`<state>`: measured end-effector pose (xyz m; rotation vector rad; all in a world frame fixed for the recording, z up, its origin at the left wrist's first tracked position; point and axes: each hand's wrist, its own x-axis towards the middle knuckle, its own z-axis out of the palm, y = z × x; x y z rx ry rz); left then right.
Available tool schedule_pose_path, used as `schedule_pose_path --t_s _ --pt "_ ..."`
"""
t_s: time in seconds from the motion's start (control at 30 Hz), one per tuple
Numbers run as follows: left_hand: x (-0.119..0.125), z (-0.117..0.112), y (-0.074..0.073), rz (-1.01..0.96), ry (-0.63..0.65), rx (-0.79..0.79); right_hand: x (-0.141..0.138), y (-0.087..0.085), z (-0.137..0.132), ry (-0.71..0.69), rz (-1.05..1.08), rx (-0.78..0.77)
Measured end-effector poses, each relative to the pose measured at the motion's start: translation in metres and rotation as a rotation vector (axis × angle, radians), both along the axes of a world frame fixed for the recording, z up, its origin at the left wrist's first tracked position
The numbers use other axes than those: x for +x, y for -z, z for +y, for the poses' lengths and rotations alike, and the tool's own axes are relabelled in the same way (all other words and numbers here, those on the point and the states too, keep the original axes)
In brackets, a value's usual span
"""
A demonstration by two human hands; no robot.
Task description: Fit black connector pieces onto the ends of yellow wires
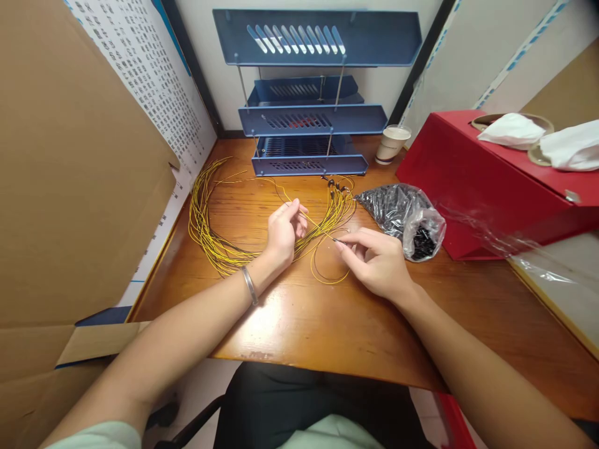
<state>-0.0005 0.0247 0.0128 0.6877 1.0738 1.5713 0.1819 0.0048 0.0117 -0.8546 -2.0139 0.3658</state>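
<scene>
a: obs. where does the wire point(327, 274) lie against the hands?

b: one yellow wire runs between them. left hand point(282, 234) pinches it near the top, right hand point(377, 259) pinches its dark tip at the fingertips point(340, 244). a loop of it lies on the desk point(327, 330) just below and between the two hands.

a: the rest of the wires?

b: bundle point(210, 231) curves in an arc on the desk, passing under the left hand, ends fanned out near the tray rack point(309, 118). right hand is just beside the bag point(405, 218) of small black parts, not touching it.

a: hand pose?

b: left: wrist bent, palm turned inward, thumb and fingers closed on the wire, bracelet point(249, 285) on the wrist. right: palm down, index and thumb pressed together on the wire tip, other fingers curled. both forearms reach in from the desk's near edge.

a: any writing?

b: printed sheet point(150, 81) on the left wall, dense rows of characters, too small to read. cup point(392, 144) has a band near its base, no legible text. red box point(486, 181): no label seen.
</scene>
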Motion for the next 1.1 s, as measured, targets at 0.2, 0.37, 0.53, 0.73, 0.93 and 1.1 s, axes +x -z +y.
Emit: schedule_pose_path --t_s 0.2,0.37,0.53,0.73,0.93,1.1 --pt "-0.0008 0.0006 0.0009 -0.019 -0.022 -0.015 0.0004 -0.0018 -0.0008 -0.016 -0.01 0.005" --pt "-0.0015 0.0015 0.0005 -0.066 -0.052 -0.054 0.0005 -0.0014 -0.0016 -0.014 -0.003 0.001" --pt "-0.0018 0.0026 -0.0028 -0.147 -0.109 -0.085 -0.0002 -0.0005 -0.0031 -0.002 0.031 -0.009" --pt "-0.0034 0.0032 -0.0057 -0.188 -0.088 -0.07 -0.0003 -0.0001 -0.0029 0.007 0.021 -0.034" --pt "-0.0049 0.0031 -0.003 -0.103 0.043 0.042 -0.0004 -0.0012 -0.0032 -0.002 0.025 -0.013" --pt "-0.0036 0.005 -0.001 0.002 -0.022 0.027 -0.001 -0.0009 -0.0031 -0.02 0.02 -0.007"
